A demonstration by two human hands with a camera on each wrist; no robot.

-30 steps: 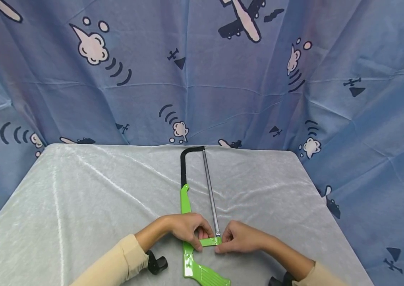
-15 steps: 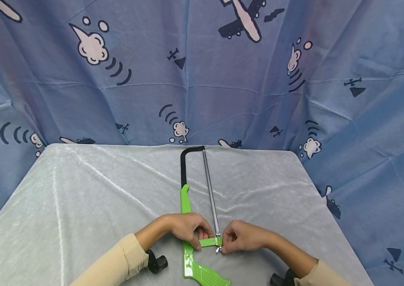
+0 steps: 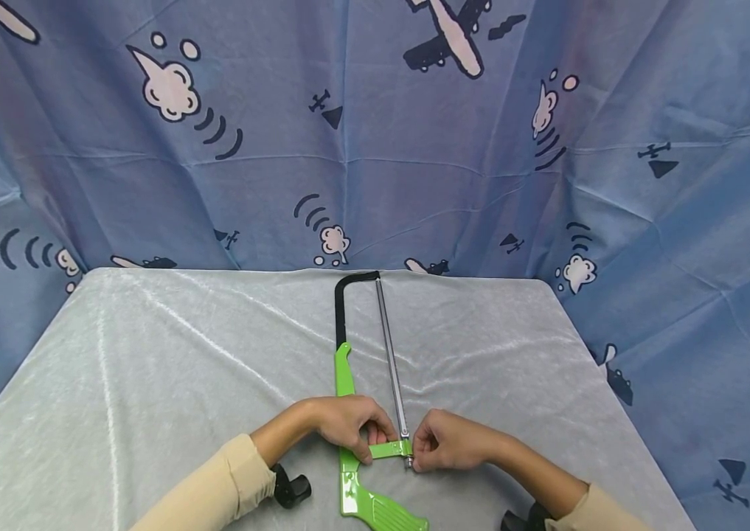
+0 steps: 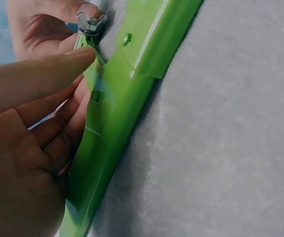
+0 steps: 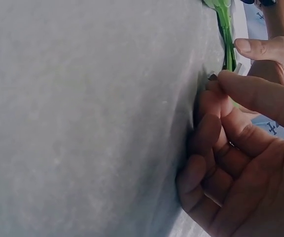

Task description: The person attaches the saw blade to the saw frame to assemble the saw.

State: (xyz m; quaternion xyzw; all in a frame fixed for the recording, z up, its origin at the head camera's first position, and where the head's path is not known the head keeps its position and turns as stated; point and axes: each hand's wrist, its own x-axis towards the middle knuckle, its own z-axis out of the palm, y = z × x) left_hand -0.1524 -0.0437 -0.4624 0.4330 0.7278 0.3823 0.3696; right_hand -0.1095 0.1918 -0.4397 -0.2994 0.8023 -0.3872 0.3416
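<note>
A hacksaw (image 3: 344, 380) lies flat on the cloth, its black front frame pointing away and its green handle (image 3: 384, 510) toward me. The silver blade (image 3: 389, 346) runs along its right side. With thumb and fingers my left hand (image 3: 353, 423) pinches the short green arm (image 3: 388, 449) near the handle. At that arm's end sits a metal wing nut (image 4: 91, 22), its wings spread in the left wrist view. Thumb and index finger of my right hand (image 3: 449, 441) pinch it; in the right wrist view the fingers mostly cover it, and the other fingers curl in.
A pale grey plush cloth (image 3: 182, 383) covers the table. Behind and to both sides hangs a blue curtain (image 3: 268, 133) printed with planes and clouds. A black wrist mount (image 3: 291, 488) sits below the left wrist.
The right thumb and fingers shift slightly at the wing nut, and its wings now stand at a different angle. The left hand and the hacksaw keep their places.
</note>
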